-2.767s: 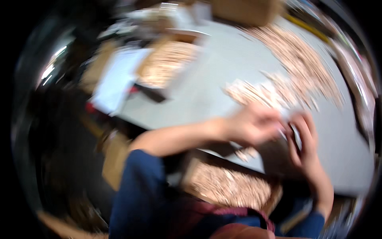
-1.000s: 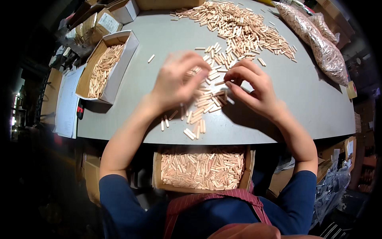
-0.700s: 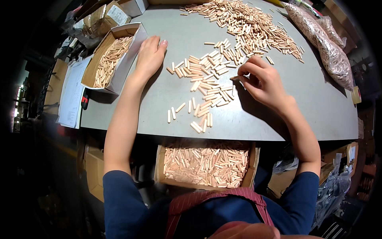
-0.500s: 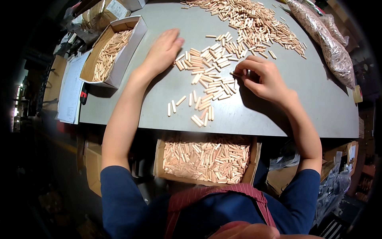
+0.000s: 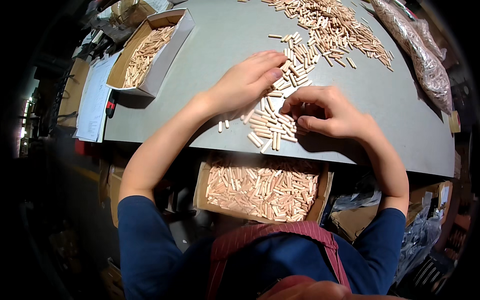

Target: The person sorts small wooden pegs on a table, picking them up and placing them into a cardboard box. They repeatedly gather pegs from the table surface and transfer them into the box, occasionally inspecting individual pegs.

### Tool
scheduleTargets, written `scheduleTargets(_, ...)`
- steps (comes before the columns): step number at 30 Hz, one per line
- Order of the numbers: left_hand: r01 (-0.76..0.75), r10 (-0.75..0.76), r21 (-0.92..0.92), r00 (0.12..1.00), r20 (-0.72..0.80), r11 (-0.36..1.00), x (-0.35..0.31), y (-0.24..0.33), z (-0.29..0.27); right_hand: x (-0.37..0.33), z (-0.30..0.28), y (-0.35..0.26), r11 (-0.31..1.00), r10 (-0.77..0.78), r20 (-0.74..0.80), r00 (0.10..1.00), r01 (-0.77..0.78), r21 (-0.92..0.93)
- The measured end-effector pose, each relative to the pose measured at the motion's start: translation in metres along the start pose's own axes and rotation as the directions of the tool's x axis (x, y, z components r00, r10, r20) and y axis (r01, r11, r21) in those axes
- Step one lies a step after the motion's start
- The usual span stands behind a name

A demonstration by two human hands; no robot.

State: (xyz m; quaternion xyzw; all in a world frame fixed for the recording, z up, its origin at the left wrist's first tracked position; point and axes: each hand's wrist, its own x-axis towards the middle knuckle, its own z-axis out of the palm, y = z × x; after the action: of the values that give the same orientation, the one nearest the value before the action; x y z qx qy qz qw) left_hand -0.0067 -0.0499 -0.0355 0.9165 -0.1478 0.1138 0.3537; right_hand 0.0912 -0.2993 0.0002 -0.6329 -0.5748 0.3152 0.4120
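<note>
Back from the far box [image 5: 150, 50], left hand [image 5: 245, 82] flat and open on the dowels [image 5: 272, 125]. Right hand [image 5: 325, 112] pinching narrow among them; held piece not discernible.

A dark blue top with sleeves pushed above the elbows is worn. A red striped apron [image 5: 280, 240] is strapped over it. Both forearms are left bare.

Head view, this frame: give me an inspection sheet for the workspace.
Surface: grey table, mostly bare at left.
Job's things: short wooden dowels near table's front edge; bigger dowel heap farther back.
Clutter: cardboard tray of dowels below the table edge; white box of dowels at left; clear bags at right; papers.
Hands: left hand flat on the dowels; right hand curled, fingertips down among them.
Cables: nothing seen.
Surroundings: dark, boxes at floor level.
</note>
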Motion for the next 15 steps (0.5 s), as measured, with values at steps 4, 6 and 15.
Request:
scheduleTargets(4, 0.263, -0.293, -0.622, 0.955, 0.055, 0.738, -0.022, 0.011, -0.016, -0.005, -0.005, -0.008, 0.943, 0.234, -0.017, 0.972, -0.223, 0.246)
scheduleTargets(6, 0.296, -0.392, -0.68, 0.92, 0.014, 0.671, -0.038, 0.016, -0.023, -0.005, -0.018, 0.003, 0.962, 0.223, -0.098, 0.97, -0.203, 0.184)
scheduleTargets(15, 0.173, -0.182, 0.285, 0.983, 0.003, 0.943, -0.112, 0.038, -0.054, -0.013, -0.028, -0.004, 0.961, -0.011, 0.109, 0.994, 0.041, -0.272)
